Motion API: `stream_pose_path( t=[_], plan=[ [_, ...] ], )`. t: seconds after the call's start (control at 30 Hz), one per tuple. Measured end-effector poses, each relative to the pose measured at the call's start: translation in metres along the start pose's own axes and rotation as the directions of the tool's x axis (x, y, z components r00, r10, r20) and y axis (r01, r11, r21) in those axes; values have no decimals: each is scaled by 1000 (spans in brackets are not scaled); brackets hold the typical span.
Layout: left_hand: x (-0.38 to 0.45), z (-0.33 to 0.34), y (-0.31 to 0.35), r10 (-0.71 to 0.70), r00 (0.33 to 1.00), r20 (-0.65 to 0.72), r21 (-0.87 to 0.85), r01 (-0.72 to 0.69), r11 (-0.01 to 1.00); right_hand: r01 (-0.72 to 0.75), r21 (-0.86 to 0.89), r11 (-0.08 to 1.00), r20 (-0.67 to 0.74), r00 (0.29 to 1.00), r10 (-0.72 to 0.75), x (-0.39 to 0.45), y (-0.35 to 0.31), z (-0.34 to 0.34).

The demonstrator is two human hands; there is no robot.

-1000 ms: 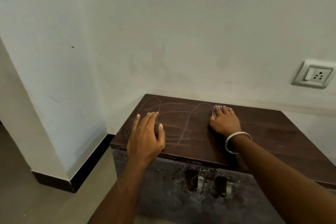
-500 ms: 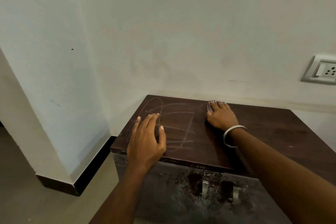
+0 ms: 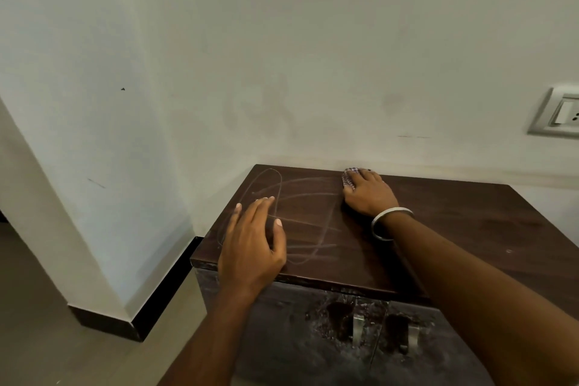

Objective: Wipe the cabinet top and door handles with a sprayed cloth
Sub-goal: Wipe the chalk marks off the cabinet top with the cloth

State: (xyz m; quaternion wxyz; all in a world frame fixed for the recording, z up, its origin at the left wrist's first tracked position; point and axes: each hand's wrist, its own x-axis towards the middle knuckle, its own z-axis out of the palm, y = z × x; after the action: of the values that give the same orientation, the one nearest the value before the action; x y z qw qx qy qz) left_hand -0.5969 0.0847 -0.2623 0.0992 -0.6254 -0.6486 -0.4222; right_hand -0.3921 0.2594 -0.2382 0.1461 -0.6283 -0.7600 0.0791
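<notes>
Metal door handles (image 3: 357,330) sit nearest, one on each scuffed cabinet door, untouched. Above them the left hand (image 3: 250,244) rests on the front-left of the dark wood cabinet top (image 3: 454,229), fingers straight and slightly spread, holding nothing. Streaky wipe marks (image 3: 300,216) loop between the hands. Farther back the right hand (image 3: 368,193), bangle (image 3: 388,222) on wrist, presses flat on a checked cloth (image 3: 347,177) at the rear edge by the wall. Wall socket (image 3: 560,114) far right.
</notes>
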Motion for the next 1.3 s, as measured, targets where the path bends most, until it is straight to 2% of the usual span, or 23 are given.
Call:
stream_pose_path(
  t=[0.17,0.27,0.47,0.6,0.83,0.97,1.03,1.17,1.3],
  plan=[
    [0,1,1,1,1000,16,-8,0,1000,-153,-19,988,-9,988,153,4,33,-12],
    [0,2,2,12,1000,17,6,-12,1000,-183,-29,983,-10,983,183,8,26,-9],
    [0,1,2,8,1000,24,-4,-8,1000,-30,-14,999,3,1000,30,19,-24,9],
    [0,1,0,0,1000,12,-15,0,1000,27,-6,1000,16,999,-27,20,-24,11],
    [1,0,0,15,1000,-1,-28,-16,999,-90,-30,995,-2,996,90,17,23,-2],
    [1,0,0,21,1000,23,-21,-21,1000,-147,-40,988,-19,989,147,13,12,0],
    [0,0,0,18,1000,20,-27,-17,999,-128,-39,991,-20,992,127,9,-5,3],
    [1,-1,1,21,1000,1,-24,-21,1000,5,-30,1000,-15,1000,-6,0,-52,18],
    [0,-3,0,25,1000,-4,-24,-25,999,36,5,999,16,999,-36,-5,-59,20]
  ],
)
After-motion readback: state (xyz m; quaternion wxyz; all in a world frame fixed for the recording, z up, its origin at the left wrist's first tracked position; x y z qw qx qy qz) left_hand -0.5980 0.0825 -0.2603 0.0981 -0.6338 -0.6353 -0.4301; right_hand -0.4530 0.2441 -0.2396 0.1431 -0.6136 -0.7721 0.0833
